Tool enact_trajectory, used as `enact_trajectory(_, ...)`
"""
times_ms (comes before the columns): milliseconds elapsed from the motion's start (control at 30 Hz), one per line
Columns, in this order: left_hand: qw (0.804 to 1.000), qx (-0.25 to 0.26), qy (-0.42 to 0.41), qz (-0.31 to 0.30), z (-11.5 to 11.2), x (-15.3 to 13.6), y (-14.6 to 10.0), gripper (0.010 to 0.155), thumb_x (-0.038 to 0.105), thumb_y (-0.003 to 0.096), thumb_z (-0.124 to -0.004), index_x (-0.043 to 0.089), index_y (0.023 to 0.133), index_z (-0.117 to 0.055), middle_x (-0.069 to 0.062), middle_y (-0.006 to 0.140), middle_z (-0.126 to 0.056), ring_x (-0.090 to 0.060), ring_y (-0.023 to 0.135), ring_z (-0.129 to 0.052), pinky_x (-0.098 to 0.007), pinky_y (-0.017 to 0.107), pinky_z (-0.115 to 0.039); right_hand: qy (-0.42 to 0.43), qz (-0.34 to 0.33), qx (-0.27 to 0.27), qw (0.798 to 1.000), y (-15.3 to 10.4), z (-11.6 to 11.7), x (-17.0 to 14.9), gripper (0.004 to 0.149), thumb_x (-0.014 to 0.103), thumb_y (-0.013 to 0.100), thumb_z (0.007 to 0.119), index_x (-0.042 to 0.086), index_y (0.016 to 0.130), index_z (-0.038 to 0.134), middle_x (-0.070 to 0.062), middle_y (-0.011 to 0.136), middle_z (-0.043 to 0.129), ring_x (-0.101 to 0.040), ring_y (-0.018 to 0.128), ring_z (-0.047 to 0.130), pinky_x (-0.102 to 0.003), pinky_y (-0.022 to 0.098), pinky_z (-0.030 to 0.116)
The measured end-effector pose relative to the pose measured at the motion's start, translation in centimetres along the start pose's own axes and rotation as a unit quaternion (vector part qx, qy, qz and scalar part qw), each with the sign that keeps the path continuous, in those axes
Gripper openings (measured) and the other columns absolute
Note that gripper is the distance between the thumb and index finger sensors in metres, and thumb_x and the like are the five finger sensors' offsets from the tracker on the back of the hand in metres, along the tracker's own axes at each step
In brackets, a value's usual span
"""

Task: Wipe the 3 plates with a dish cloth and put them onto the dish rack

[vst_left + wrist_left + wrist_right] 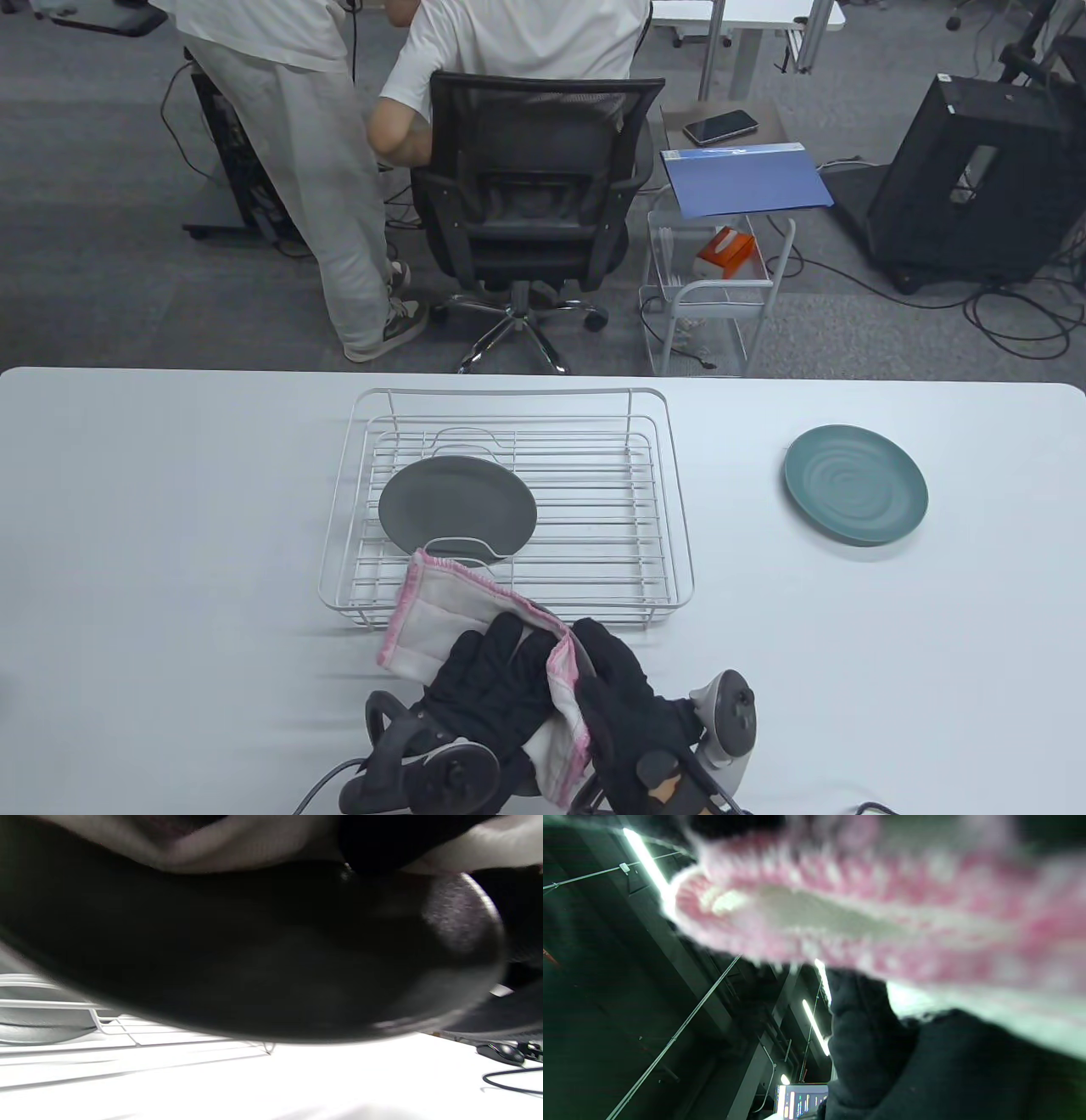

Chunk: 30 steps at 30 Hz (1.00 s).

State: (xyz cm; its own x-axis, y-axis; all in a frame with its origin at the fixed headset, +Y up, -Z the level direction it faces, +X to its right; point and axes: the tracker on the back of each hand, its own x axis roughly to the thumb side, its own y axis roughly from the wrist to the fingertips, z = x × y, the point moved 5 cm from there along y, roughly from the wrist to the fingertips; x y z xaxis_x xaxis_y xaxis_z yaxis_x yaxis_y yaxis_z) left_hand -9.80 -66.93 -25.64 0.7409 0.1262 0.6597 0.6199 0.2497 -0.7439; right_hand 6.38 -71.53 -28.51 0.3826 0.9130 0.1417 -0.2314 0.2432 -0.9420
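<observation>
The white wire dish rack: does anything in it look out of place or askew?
Slightly: the dark grey round plate lies flat on the rack's wires instead of standing on edge. Nothing looks spilled or damaged.

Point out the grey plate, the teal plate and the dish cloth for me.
grey plate [454, 501], table view, centre of its face, lying in the rack.
teal plate [855, 484], table view, centre of its face, on the table.
dish cloth [441, 615], table view, its white middle.

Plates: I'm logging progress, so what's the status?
Both hands, left hand and right hand, on the dish cloth, dark plate under it. Grey plate lies in dish rack. Teal plate waits on table, path clear.
</observation>
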Motion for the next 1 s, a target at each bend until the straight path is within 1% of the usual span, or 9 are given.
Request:
enact_trajectory(167,0.999,0.011,-0.008,0.046,0.5,-2.1,-0.2,0.059,0.047,0.0551,-0.067,0.037,0.107,-0.042,0.004,0.119,-0.027,-0.030,0.112,-0.018,-0.056,0.076,-0.029,-0.003,-0.004,-0.003,1.000,-0.1,0.1,0.3,0.062,0.025,0.048,0.071,0.005,0.099,0.042,-0.034,0.093,0.048,-0.056,0.077,0.067,-0.067,0.052,0.067)
enact_trajectory(300,0.997,0.020,-0.013,0.067,0.5,-3.3,-0.3,0.059,0.046,0.0549,-0.068,0.033,0.108,-0.045,-0.001,0.118,-0.031,-0.031,0.112,-0.019,-0.056,0.076,-0.030,-0.002,-0.018,-0.026,0.999,-0.2,-0.7,1.1,0.062,0.023,0.048,0.072,0.006,0.099,0.042,-0.034,0.093,0.047,-0.056,0.077,0.067,-0.067,0.051,0.068)
enact_trajectory(433,0.997,0.006,-0.018,0.078,0.1,-3.8,-0.3,0.059,0.046,0.0549,-0.068,0.031,0.108,-0.046,-0.004,0.118,-0.034,-0.033,0.111,-0.020,-0.057,0.075,-0.031,0.007,-0.032,-0.049,0.998,-0.3,-1.6,1.7,0.062,0.022,0.048,0.072,0.005,0.099,0.042,-0.033,0.093,0.047,-0.057,0.076,0.066,-0.068,0.050,0.068)
enact_trajectory(533,0.997,-0.014,-0.029,0.072,-0.4,-3.8,-0.1,0.059,0.046,0.0551,-0.068,0.029,0.108,-0.047,-0.006,0.118,-0.036,-0.034,0.111,-0.020,-0.057,0.076,-0.031,0.017,-0.045,-0.083,0.995,-0.4,-2.9,2.5,0.061,0.021,0.048,0.072,0.006,0.099,0.042,-0.033,0.094,0.046,-0.057,0.077,0.066,-0.068,0.051,0.067)
enact_trajectory(633,0.997,-0.038,-0.037,0.056,-1.0,-3.1,0.1,0.059,0.046,0.0552,-0.067,0.028,0.109,-0.048,-0.006,0.118,-0.037,-0.034,0.112,-0.021,-0.057,0.076,-0.032,0.031,-0.061,-0.116,0.991,-0.6,-4.3,3.2,0.061,0.021,0.048,0.071,0.006,0.099,0.042,-0.032,0.094,0.046,-0.057,0.078,0.065,-0.068,0.052,0.066)
enact_trajectory(667,0.997,-0.038,-0.040,0.052,-1.1,-2.9,0.2,0.059,0.046,0.0552,-0.067,0.028,0.109,-0.048,-0.006,0.118,-0.037,-0.035,0.112,-0.021,-0.057,0.076,-0.032,0.036,-0.065,-0.126,0.989,-0.7,-4.6,3.3,0.061,0.021,0.048,0.071,0.006,0.099,0.042,-0.032,0.094,0.046,-0.057,0.078,0.064,-0.068,0.052,0.065)
enact_trajectory(867,0.995,-0.080,-0.058,-0.008,-2.2,0.1,0.5,0.059,0.046,0.0552,-0.067,0.029,0.109,-0.049,-0.005,0.120,-0.038,-0.035,0.113,-0.024,-0.056,0.078,-0.032,0.052,-0.085,-0.199,0.975,-1.5,-6.6,4.0,0.059,0.021,0.047,0.070,0.006,0.098,0.042,-0.030,0.094,0.046,-0.055,0.079,0.063,-0.068,0.054,0.063)
enact_trajectory(933,0.994,-0.088,-0.064,-0.023,-2.4,1.1,0.5,0.060,0.047,0.0553,-0.067,0.030,0.109,-0.048,-0.005,0.120,-0.039,-0.036,0.114,-0.026,-0.056,0.078,-0.033,0.051,-0.086,-0.204,0.974,-1.5,-6.8,4.0,0.059,0.021,0.047,0.070,0.006,0.098,0.042,-0.030,0.094,0.046,-0.054,0.079,0.063,-0.067,0.054,0.063)
enact_trajectory(1000,0.992,-0.100,-0.064,-0.044,-2.7,2.2,0.6,0.059,0.047,0.0553,-0.066,0.031,0.109,-0.047,-0.004,0.120,-0.039,-0.035,0.114,-0.029,-0.055,0.079,-0.034,0.048,-0.089,-0.194,0.976,-1.4,-6.5,4.0,0.059,0.021,0.047,0.070,0.006,0.098,0.043,-0.029,0.095,0.046,-0.053,0.081,0.062,-0.067,0.056,0.061)
